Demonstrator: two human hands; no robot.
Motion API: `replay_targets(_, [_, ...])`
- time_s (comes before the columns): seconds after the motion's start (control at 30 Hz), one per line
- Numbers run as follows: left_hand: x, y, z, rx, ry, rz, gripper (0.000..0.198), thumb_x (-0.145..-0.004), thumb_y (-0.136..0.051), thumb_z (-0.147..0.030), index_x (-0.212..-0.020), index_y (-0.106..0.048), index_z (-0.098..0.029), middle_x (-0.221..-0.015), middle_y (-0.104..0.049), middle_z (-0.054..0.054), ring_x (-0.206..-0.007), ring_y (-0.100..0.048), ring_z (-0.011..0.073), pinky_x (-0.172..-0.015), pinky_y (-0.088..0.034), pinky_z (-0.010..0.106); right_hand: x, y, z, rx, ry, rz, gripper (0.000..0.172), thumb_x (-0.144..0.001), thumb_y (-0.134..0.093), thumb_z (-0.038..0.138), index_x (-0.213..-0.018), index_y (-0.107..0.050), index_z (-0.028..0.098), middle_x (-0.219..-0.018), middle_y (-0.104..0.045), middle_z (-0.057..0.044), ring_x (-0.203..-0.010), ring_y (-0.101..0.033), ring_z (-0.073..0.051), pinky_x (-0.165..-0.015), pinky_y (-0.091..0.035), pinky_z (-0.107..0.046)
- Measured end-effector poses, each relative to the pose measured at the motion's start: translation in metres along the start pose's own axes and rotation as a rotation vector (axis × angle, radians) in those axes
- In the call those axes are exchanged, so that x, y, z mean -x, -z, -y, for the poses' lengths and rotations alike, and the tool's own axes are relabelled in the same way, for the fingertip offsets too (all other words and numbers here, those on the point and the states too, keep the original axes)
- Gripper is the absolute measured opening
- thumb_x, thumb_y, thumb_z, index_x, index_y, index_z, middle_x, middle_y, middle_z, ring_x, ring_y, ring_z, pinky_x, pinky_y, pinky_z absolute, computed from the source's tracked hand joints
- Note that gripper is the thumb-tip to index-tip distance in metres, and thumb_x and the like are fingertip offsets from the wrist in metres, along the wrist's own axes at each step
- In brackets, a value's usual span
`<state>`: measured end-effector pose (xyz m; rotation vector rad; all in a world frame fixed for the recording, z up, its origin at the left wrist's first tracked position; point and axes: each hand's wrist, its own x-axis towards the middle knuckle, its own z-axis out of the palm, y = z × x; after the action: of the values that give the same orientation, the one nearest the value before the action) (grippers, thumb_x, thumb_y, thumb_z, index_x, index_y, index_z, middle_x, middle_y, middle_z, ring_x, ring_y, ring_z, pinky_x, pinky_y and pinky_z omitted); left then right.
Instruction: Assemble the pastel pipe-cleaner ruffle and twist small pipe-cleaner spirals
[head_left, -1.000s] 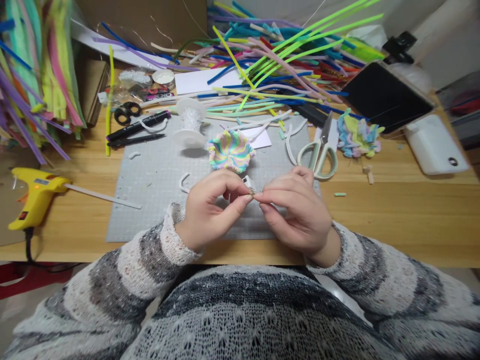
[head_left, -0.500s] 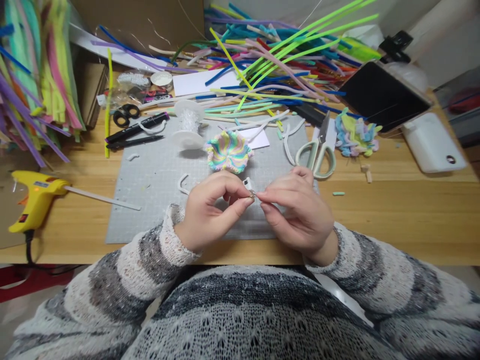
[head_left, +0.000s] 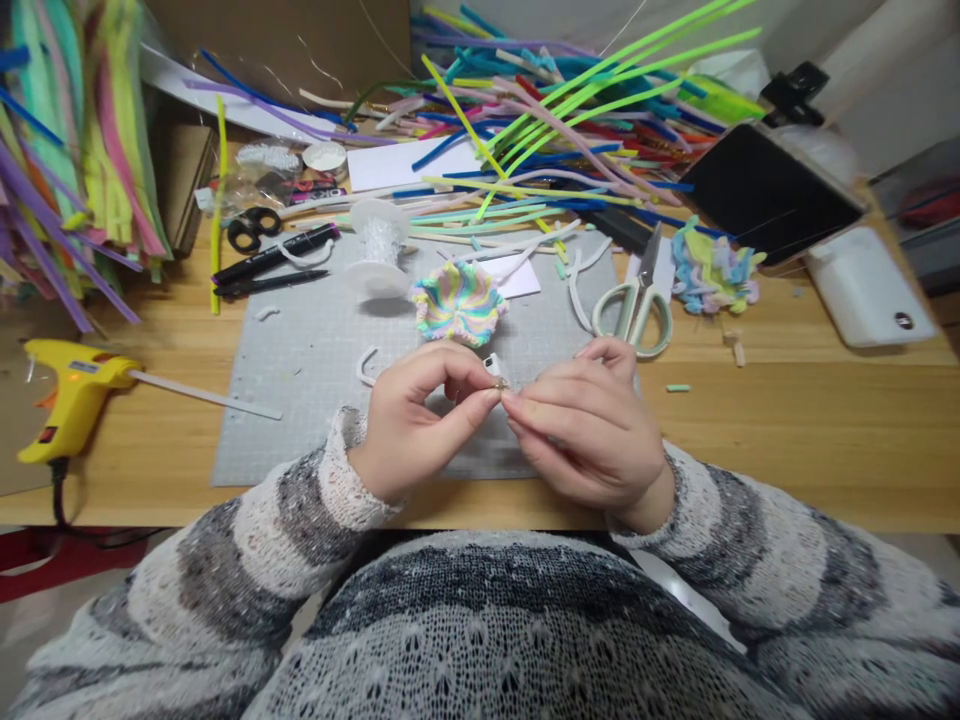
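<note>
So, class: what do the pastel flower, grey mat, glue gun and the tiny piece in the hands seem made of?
Pastel flower: fuzzy pipe cleaner, coiled; its ridged, matte pile shows.
Grey mat: probably matte vinyl or rubber, printed with a grid.
Glue gun: smooth yellow plastic, moulded.
Tiny piece, pinched between left hand and right hand: glints like metal; too small to be sure.
</note>
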<state>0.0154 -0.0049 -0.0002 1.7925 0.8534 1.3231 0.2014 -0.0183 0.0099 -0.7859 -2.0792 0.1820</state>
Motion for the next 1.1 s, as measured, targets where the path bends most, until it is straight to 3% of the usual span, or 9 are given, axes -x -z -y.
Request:
replay_targets(0.2, [-0.001,0.001,0.000,-0.012,-0.003,0.018,0.004,-0.082,-0.067,-0.016,-0.081,-0.063,-0.017,-0.075,-0.061,0.002,-0.072,-0.056,0.0127,-0.066,-0.045,0.027,-0.001,-0.001,-0.001,-0.051,-0.055,-0.018,0.018,-0.084,-0.058,0.013,-0.098,-0.064,0.021,-0.079,-0.072,0.001,-0.073,-0.064,-0.014,-0.081,-0.033,-0.040])
replay_targets(0.4, [0.000,0.001,0.001,0.043,0.048,0.011,0.004,-0.082,-0.068,-0.019,-0.080,-0.064,-0.017,-0.075,-0.062,0.002,-0.073,-0.056,0.0133,-0.067,-0.045,0.028,-0.003,-0.003,-0.003,-0.070,-0.021,-0.020,0.015,-0.083,-0.060,0.014,-0.095,-0.065,0.021,-0.077,-0.071,0.001,-0.073,-0.064,-0.014,-0.080,-0.033,-0.041])
replay_targets(0.53, [0.000,0.000,-0.001,0.180,0.197,0.031,0.007,-0.081,-0.070,-0.022,-0.078,-0.065,-0.017,-0.076,-0.061,0.002,-0.074,-0.056,0.0133,-0.068,-0.045,0.027,-0.002,-0.004,-0.004,-0.135,-0.077,-0.038,0.019,-0.083,-0.057,0.011,-0.098,-0.064,0.023,-0.078,-0.070,0.002,-0.072,-0.064,-0.014,-0.080,-0.034,-0.041])
replay_targets(0.67, [-0.002,0.000,0.000,0.512,0.485,0.138,0.012,-0.078,-0.074,-0.026,-0.077,-0.066,-0.017,-0.074,-0.057,-0.001,-0.066,-0.051,0.0089,-0.061,-0.042,0.021,0.000,-0.004,-0.008,-0.191,-0.099,-0.120,0.026,-0.080,-0.061,0.010,-0.103,-0.063,0.024,-0.082,-0.066,0.000,-0.073,-0.063,-0.015,-0.077,-0.038,-0.039])
replay_targets(0.77, [-0.002,0.001,0.003,0.709,0.668,0.208,0.015,-0.077,-0.076,-0.028,-0.079,-0.067,-0.017,-0.073,-0.055,-0.003,-0.060,-0.046,0.0054,-0.056,-0.037,0.018,0.000,-0.005,-0.011,-0.201,-0.058,-0.107,0.024,-0.079,-0.065,0.015,-0.101,-0.064,0.024,-0.087,-0.064,-0.002,-0.080,-0.062,-0.018,-0.074,-0.042,-0.038])
replay_targets(1.1, [0.000,0.000,0.005,0.788,0.731,0.265,0.015,-0.077,-0.076,-0.028,-0.081,-0.067,-0.016,-0.074,-0.056,-0.003,-0.064,-0.048,0.0051,-0.061,-0.038,0.017,0.000,-0.008,-0.010,-0.196,-0.089,-0.075,0.019,-0.080,-0.067,0.015,-0.096,-0.061,0.024,-0.087,-0.067,0.000,-0.077,-0.063,-0.016,-0.078,-0.040,-0.039])
